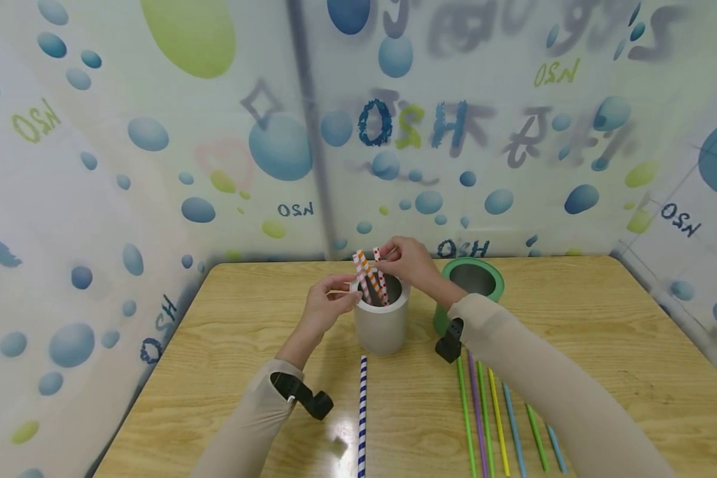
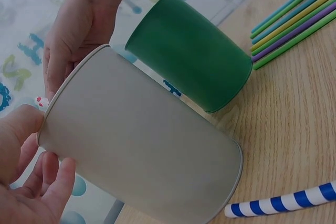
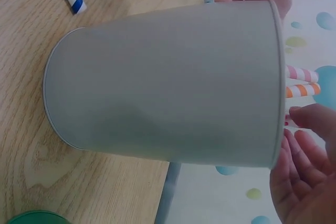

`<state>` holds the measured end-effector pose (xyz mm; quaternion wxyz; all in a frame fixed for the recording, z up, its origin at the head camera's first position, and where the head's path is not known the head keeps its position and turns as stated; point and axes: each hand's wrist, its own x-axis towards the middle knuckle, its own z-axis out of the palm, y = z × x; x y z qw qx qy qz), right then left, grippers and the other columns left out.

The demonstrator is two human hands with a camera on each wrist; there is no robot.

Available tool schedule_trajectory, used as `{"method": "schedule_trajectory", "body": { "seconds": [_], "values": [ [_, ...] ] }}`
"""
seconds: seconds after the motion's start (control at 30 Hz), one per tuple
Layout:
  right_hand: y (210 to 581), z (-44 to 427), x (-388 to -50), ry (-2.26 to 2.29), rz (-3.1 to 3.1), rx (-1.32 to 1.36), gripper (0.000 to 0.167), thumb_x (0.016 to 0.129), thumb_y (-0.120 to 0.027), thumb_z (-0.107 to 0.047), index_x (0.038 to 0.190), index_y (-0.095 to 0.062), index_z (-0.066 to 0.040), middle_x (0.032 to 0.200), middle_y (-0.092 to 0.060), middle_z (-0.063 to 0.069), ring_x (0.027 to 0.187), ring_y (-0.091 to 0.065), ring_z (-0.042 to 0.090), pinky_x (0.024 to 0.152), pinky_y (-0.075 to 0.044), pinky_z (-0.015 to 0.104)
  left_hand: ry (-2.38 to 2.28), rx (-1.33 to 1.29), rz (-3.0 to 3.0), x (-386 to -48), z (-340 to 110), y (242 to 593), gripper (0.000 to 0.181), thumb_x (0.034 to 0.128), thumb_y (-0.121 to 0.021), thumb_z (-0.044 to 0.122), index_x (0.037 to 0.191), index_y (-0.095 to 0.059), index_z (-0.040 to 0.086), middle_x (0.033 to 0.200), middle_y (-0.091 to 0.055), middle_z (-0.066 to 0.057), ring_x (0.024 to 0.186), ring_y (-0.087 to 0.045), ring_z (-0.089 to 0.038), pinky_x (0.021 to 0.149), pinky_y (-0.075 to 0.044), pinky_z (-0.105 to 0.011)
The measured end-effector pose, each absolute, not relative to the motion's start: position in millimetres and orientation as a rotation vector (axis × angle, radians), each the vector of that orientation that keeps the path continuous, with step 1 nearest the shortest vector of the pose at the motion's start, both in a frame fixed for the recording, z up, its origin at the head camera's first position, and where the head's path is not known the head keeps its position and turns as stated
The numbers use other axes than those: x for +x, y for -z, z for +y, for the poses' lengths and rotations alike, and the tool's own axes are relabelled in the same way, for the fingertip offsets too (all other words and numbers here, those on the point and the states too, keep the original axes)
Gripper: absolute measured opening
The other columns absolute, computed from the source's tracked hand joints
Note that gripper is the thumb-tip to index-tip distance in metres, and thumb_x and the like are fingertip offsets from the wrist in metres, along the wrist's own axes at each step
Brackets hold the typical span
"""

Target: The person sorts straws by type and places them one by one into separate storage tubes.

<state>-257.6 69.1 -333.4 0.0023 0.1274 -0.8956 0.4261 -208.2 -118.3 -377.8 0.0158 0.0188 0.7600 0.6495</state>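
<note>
Step looks like settling the red-dotted straw (image 1: 377, 253) in the white cup (image 1: 381, 332), upright on the table (image 1: 263, 312) just beyond the blue-striped straw (image 1: 362, 418). Left hand (image 1: 328, 302): thumb and fingers curled against the cup's rim. Brace lightly, only enough to stop a tip; pushing could skid the cup. Right hand (image 1: 409, 262): fingers pinch the dotted straw near its top, lower part inside the mouth. Lower it steeply, let the wall take the lean, then release without brushing the orange-striped straw (image 1: 367, 267) or pink-striped straw (image 1: 356, 262) beside it.

Views: head alone has the full spread of plain straws (image 1: 498, 421), partly under the right sleeve (image 1: 544, 378), and looks into the cup: three straws leaning. Can't tell if their feet touch bottom. Left wrist adds the blue-striped straw's end just beside the cup base, plus the green cup's (image 2: 189, 56) outer wall, which the right arm partly covers in head. Right wrist gets the pink and orange tops past the rim side-on; cup wall blocks the inside.
</note>
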Motion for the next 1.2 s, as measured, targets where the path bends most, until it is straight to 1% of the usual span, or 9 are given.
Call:
{"method": "schedule_trajectory", "body": {
  "seconds": [0.3, 0.5, 0.67, 0.73, 0.8, 0.9, 1.0, 1.13, 1.2],
  "values": [
    [329.8, 81.4, -249.9, -1.400, -2.813, 0.450, 0.024, 0.083, -0.068, -0.019, 0.099, -0.061, -0.003, 0.083, -0.062, 0.009, 0.068, -0.057, 0.018, 0.056, -0.049, 0.028, -2.018, 0.068, 2.345, -209.2, -119.0, 378.1, 0.036, 0.0814, -0.067, 0.007, 0.116, -0.060, 0.004, 0.102, -0.053, -0.013, 0.085, -0.056, -0.020, 0.070, -0.052, -0.031],
    [329.2, 92.1, -240.8, -1.491, -2.810, 0.502, 0.021, 0.083, -0.067, -0.014, 0.098, -0.060, -0.002, 0.080, -0.061, 0.009, 0.067, -0.056, 0.019, 0.058, -0.052, 0.032, -2.026, 0.076, 2.360, -207.4, -119.2, 377.3, 0.033, 0.0815, -0.067, 0.006, 0.114, -0.061, 0.005, 0.102, -0.054, -0.013, 0.084, -0.055, -0.020, 0.069, -0.052, -0.029],
    [330.5, 99.0, -229.0, -1.552, -2.796, 0.564, 0.022, 0.083, -0.067, -0.012, 0.099, -0.060, 0.001, 0.078, -0.062, 0.008, 0.069, -0.058, 0.026, 0.059, -0.051, 0.036, -2.034, 0.081, 2.348, -207.1, -119.3, 377.5, 0.033, 0.0816, -0.067, 0.006, 0.114, -0.061, 0.005, 0.101, -0.054, -0.013, 0.083, -0.055, -0.020, 0.069, -0.052, -0.028],
    [330.8, 101.5, -223.4, -1.567, -2.791, 0.594, 0.023, 0.083, -0.066, -0.012, 0.099, -0.059, 0.003, 0.077, -0.062, 0.008, 0.069, -0.059, 0.028, 0.059, -0.051, 0.038, -2.036, 0.084, 2.345, -206.9, -119.4, 377.5, 0.033, 0.0817, -0.067, 0.006, 0.114, -0.061, 0.004, 0.100, -0.054, -0.013, 0.083, -0.055, -0.020, 0.069, -0.052, -0.028],
    [332.0, 102.9, -218.5, -1.580, -2.790, 0.603, 0.021, 0.083, -0.067, -0.012, 0.098, -0.060, 0.001, 0.076, -0.062, 0.007, 0.067, -0.059, 0.026, 0.060, -0.051, 0.040, -2.039, 0.087, 2.345, -206.9, -119.6, 377.6, 0.033, 0.0817, -0.067, 0.006, 0.114, -0.061, 0.004, 0.100, -0.054, -0.013, 0.082, -0.055, -0.019, 0.068, -0.051, -0.028],
    [334.1, 105.2, -211.7, -1.602, -2.786, 0.627, 0.019, 0.082, -0.067, -0.011, 0.096, -0.060, 0.001, 0.075, -0.062, 0.007, 0.063, -0.057, 0.019, 0.060, -0.051, 0.042, -2.039, 0.086, 2.350, -207.1, -119.8, 377.6, 0.033, 0.0815, -0.067, 0.006, 0.114, -0.061, 0.004, 0.099, -0.054, -0.012, 0.081, -0.055, -0.019, 0.068, -0.051, -0.027],
    [338.6, 107.1, -206.9, -1.637, -2.766, 0.634, 0.017, 0.082, -0.067, -0.011, 0.094, -0.060, 0.000, 0.076, -0.062, 0.006, 0.061, -0.057, 0.016, 0.059, -0.052, 0.040, -2.038, 0.082, 2.352, -207.3, -119.6, 377.3, 0.033, 0.0812, -0.067, 0.005, 0.114, -0.061, 0.004, 0.099, -0.054, -0.012, 0.081, -0.055, -0.019, 0.067, -0.051, -0.027],
    [344.4, 108.6, -200.1, -1.704, -2.723, 0.638, 0.017, 0.082, -0.066, -0.011, 0.094, -0.060, -0.001, 0.078, -0.062, 0.007, 0.064, -0.058, 0.020, 0.058, -0.052, 0.039, -2.037, 0.078, 2.352, -207.3, -118.8, 376.7, 0.033, 0.0812, -0.067, 0.006, 0.114, -0.061, 0.004, 0.099, -0.054, -0.012, 0.081, -0.055, -0.018, 0.067, -0.051, -0.026],
    [347.2, 109.0, -196.0, -1.741, -2.706, 0.657, 0.017, 0.082, -0.066, -0.011, 0.094, -0.060, 0.000, 0.078, -0.062, 0.007, 0.064, -0.058, 0.023, 0.060, -0.052, 0.041, -2.041, 0.086, 2.352, -207.2, -118.5, 376.9, 0.033, 0.0810, -0.067, 0.005, 0.114, -0.061, 0.004, 0.099, -0.054, -0.012, 0.080, -0.055, -0.018, 0.067, -0.051, -0.026]
  ]
}}
